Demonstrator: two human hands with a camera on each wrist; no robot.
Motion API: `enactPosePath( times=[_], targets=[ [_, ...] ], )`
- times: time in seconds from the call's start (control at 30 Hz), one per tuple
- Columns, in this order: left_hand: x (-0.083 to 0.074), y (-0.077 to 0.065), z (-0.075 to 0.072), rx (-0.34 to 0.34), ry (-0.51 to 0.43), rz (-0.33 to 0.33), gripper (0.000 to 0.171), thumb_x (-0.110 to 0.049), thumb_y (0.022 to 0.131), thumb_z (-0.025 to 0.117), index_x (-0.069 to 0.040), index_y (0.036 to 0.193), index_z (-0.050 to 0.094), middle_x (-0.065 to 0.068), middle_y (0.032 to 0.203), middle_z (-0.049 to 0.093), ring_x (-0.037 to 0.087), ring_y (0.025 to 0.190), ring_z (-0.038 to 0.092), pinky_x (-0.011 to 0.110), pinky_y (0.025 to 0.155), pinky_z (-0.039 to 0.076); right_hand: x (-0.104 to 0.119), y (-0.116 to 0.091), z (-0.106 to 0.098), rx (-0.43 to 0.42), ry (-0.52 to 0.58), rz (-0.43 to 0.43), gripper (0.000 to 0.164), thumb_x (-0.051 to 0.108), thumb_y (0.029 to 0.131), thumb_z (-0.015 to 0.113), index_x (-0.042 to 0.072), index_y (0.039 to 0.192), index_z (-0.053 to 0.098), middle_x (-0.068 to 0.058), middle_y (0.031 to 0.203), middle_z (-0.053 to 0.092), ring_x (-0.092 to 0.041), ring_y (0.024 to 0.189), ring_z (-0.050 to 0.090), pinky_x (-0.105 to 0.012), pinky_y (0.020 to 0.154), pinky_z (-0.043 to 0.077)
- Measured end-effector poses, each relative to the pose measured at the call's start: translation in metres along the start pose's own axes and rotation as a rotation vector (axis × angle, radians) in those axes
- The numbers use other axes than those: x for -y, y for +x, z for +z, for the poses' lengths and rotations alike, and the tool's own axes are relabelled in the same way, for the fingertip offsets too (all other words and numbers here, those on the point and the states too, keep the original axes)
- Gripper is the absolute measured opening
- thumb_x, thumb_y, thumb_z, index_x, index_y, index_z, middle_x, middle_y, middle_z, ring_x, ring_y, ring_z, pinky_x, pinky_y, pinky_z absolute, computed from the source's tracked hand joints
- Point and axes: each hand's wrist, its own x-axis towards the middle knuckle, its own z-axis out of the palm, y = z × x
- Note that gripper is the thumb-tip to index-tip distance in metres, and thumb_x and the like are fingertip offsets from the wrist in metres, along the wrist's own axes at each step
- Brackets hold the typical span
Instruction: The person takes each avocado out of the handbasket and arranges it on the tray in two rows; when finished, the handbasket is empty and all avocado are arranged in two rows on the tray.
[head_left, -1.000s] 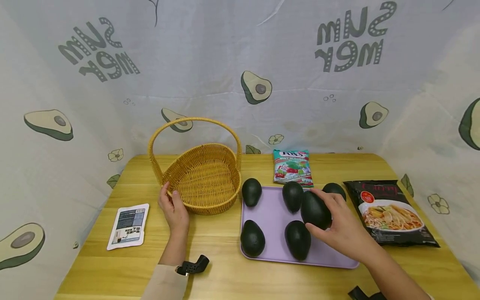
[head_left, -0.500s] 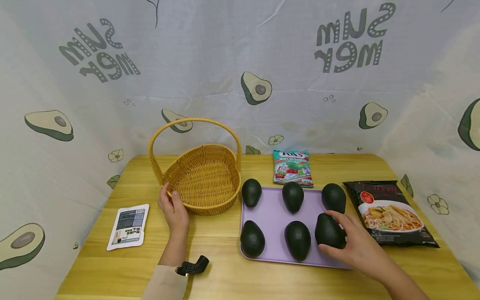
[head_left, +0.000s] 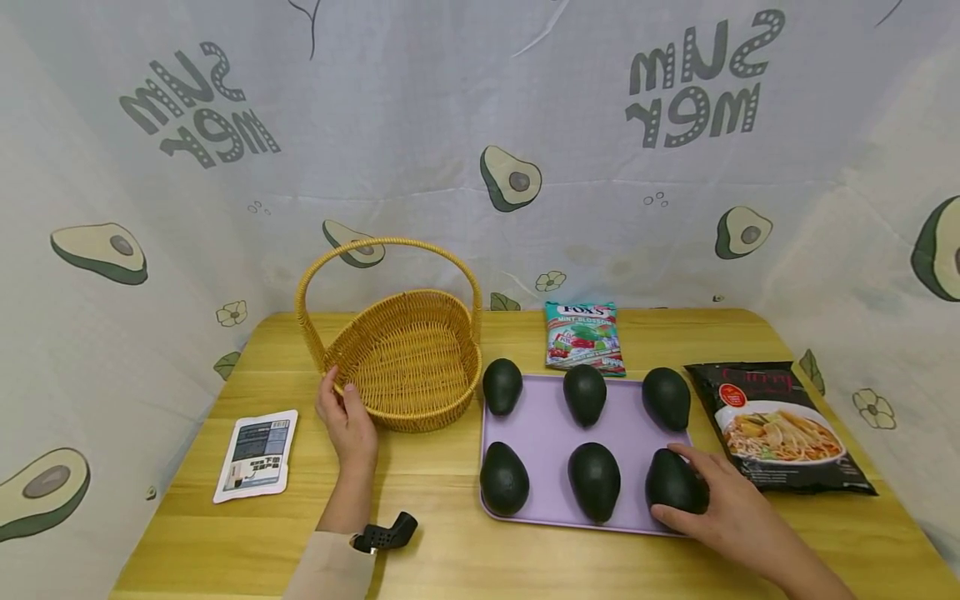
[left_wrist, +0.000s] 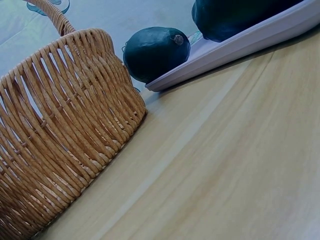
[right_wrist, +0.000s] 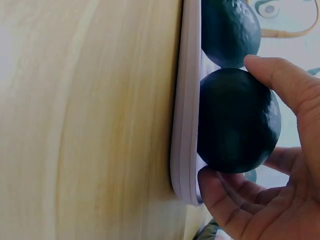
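My right hand [head_left: 723,508] holds a dark green avocado [head_left: 675,482] at the front right corner of the lilac tray [head_left: 543,417]. In the right wrist view the thumb lies on one side of that avocado [right_wrist: 237,122] and the fingers curl round the other. Several more avocados stand on the tray in two rows, among them one at the middle front [head_left: 595,482]. On the left, my left hand [head_left: 348,425] grips the near left rim of a yellow wicker basket [head_left: 412,362] with a tall handle. The left wrist view shows the basket's woven side [left_wrist: 70,125], but not the hand.
Behind the tray lies a green Fox's candy bag [head_left: 585,337]. A black curry noodle packet [head_left: 783,429] is right of the tray, and a white pouch [head_left: 257,454] lies left of the basket. An avocado-print curtain [head_left: 420,125] hangs behind the wooden table [head_left: 427,558].
The right hand has brought its avocado from above the tray's middle, rightward and down to the front right corner. The left hand and the basket have stayed put.
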Motion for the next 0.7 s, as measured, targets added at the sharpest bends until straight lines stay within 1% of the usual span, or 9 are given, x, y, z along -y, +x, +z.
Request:
enactPosePath(
  times=[0.1,0.2,0.3,0.57,0.7],
  targets=[
    [0.001,0.000,-0.001,0.004,0.002,0.006,0.043,-0.016,0.107,0.043,-0.011,0.150,0.042,0.015,0.157,0.028,0.032,0.148,0.027,0.050,0.123,0.023,-0.004,0.000,-0.002,0.029,0.003,0.019,0.096,0.058,0.075,0.084,0.000,0.142,0.051,-0.033,0.129,0.058,-0.041,0.103,0.063,-0.058,0.081,0.055],
    [0.000,-0.001,-0.001,0.005,0.004,0.009,0.043,-0.017,0.108,0.043,-0.010,0.150,0.042,0.016,0.156,0.028,0.032,0.147,0.028,0.051,0.122,0.023,-0.007,0.001,-0.005,0.065,0.006,0.040,0.097,0.058,0.077,0.083,-0.002,0.144,0.048,-0.035,0.130,0.056,-0.037,0.098,0.064,-0.055,0.078,0.055],
    [0.000,-0.001,0.000,0.005,0.001,0.012,0.043,-0.018,0.108,0.042,-0.009,0.150,0.041,0.017,0.156,0.028,0.032,0.147,0.028,0.051,0.122,0.023,-0.008,0.001,-0.007,0.084,-0.004,0.056,0.099,0.060,0.077,0.082,-0.002,0.145,0.046,-0.035,0.131,0.056,-0.037,0.099,0.064,-0.057,0.079,0.055],
    [0.000,0.000,0.000,-0.003,-0.005,0.009,0.043,-0.016,0.107,0.043,-0.009,0.149,0.042,0.016,0.156,0.029,0.031,0.149,0.026,0.050,0.124,0.022,-0.011,0.000,-0.009,0.073,-0.033,0.059,0.100,0.061,0.074,0.083,0.000,0.146,0.046,-0.035,0.126,0.056,-0.044,0.107,0.059,-0.062,0.083,0.053],
    [0.000,0.000,-0.001,-0.003,-0.001,0.010,0.043,-0.016,0.107,0.042,-0.010,0.150,0.042,0.016,0.156,0.029,0.031,0.148,0.026,0.050,0.123,0.022,-0.014,-0.001,-0.011,0.069,-0.026,0.067,0.099,0.060,0.075,0.083,0.000,0.144,0.047,-0.036,0.123,0.056,-0.044,0.106,0.059,-0.061,0.082,0.053]
  ],
)
